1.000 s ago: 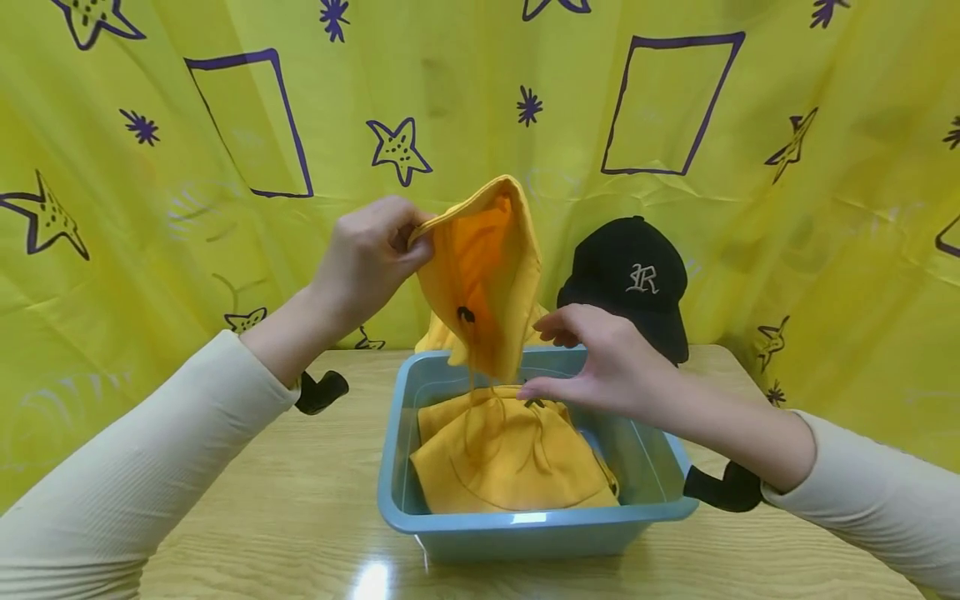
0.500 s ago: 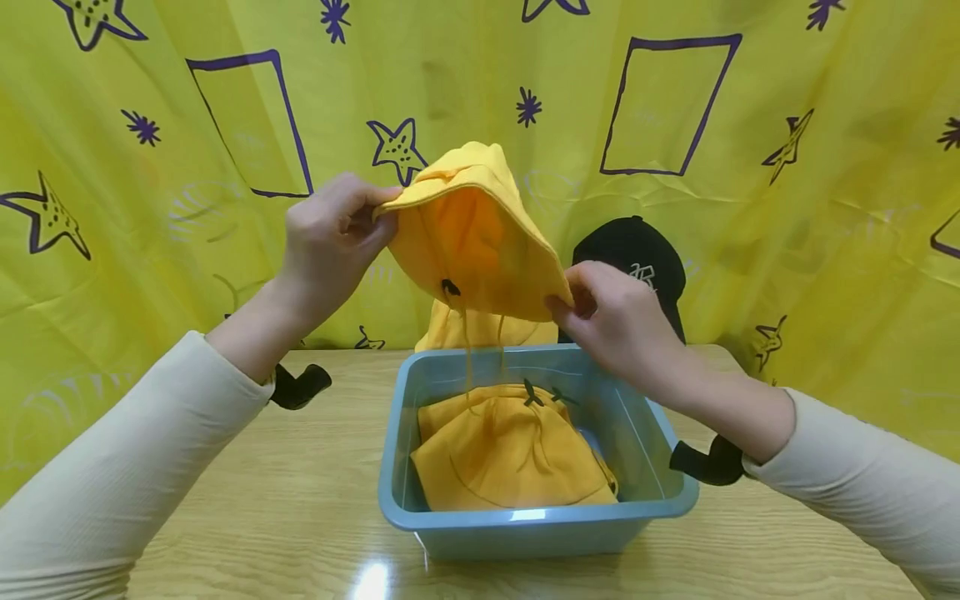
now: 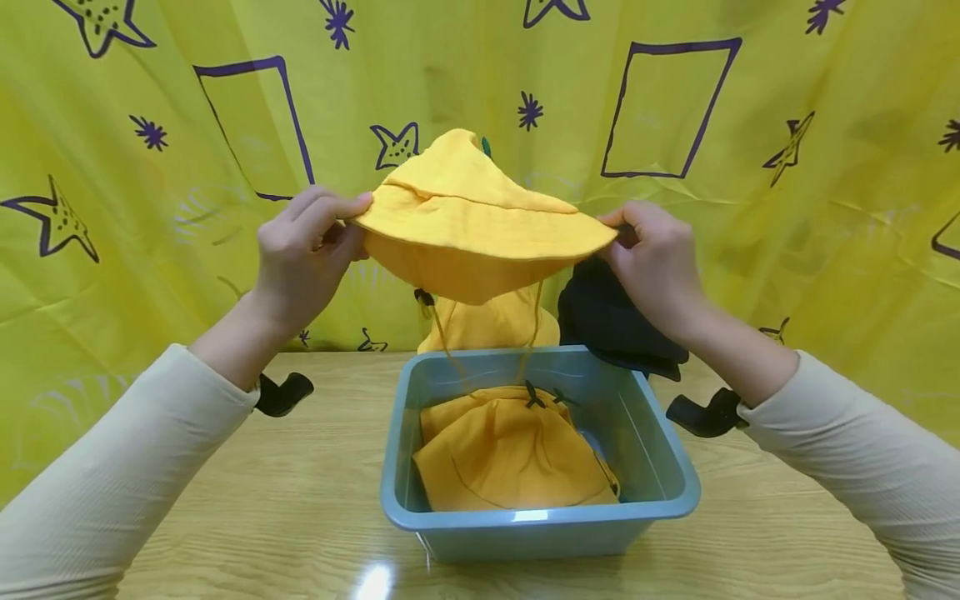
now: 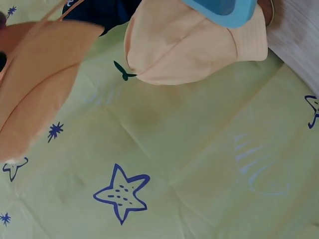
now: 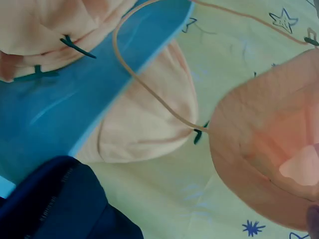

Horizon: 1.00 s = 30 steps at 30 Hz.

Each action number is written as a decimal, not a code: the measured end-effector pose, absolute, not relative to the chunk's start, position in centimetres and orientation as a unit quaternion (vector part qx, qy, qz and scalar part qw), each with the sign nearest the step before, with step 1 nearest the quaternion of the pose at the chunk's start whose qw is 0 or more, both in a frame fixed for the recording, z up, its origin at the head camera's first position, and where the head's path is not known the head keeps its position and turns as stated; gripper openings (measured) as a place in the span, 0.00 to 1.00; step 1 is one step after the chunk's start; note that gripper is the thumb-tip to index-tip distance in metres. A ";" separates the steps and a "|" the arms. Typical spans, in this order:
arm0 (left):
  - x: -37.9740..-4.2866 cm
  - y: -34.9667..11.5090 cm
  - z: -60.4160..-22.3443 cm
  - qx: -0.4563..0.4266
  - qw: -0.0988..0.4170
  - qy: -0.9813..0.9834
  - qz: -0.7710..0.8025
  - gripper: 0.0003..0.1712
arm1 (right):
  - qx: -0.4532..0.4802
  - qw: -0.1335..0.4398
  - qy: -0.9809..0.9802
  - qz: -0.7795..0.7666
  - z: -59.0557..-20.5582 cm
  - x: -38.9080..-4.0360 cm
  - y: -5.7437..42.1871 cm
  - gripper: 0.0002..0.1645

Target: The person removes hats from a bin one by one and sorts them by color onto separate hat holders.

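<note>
A yellow bucket hat (image 3: 480,225) hangs in the air above a blue plastic bin (image 3: 397,433), its brim stretched wide and its crown up. My left hand (image 3: 303,258) pinches the brim at one side; my right hand (image 3: 660,271) pinches the opposite side. A thin chin cord (image 3: 536,325) with a dark toggle dangles from the hat. In the right wrist view the same bucket hat (image 5: 234,164) shows its brim at the right. Inside the bin lie stacked yellow hats (image 3: 517,458) with small green leaf-like tabs on top.
Behind the bin stands another yellow hat (image 3: 495,323). A black cap (image 3: 611,321) sits at the bin's back right corner, partly covered by my right hand. The bin rests on a wooden table (image 3: 300,483), with a patterned yellow curtain (image 3: 480,67) behind.
My right hand has gone from open beside the hat to gripping its brim, then up and right. My left hand has moved left. The hat is now spread wide, its crown turned up.
</note>
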State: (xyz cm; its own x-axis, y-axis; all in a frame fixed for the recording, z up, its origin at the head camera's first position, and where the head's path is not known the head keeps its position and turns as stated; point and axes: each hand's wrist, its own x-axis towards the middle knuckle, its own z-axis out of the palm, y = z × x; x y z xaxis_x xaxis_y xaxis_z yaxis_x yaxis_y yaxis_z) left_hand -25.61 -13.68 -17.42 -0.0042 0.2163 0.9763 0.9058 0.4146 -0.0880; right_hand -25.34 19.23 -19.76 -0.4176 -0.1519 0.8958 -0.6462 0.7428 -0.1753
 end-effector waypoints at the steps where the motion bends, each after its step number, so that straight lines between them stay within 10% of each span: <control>1: -25.7 -13.6 -17.5 -0.438 0.554 -0.633 -0.317 0.11 | 0.251 0.492 -0.794 0.254 -19.6 -25.5 19.3 0.04; 11: -26.9 -13.4 -17.4 -0.364 0.599 -0.627 -0.341 0.04 | 0.257 0.547 -0.755 0.254 -18.0 -27.6 18.1 0.09; 24: -31.2 -14.6 -19.3 -0.333 0.597 -0.657 -0.318 0.03 | 0.228 0.347 -0.609 0.675 -18.4 -31.4 16.5 0.05; 30: -33.6 -15.1 -21.2 -0.364 0.537 -0.673 -0.355 0.03 | 0.274 0.445 -0.654 0.547 -21.2 -33.9 17.1 0.03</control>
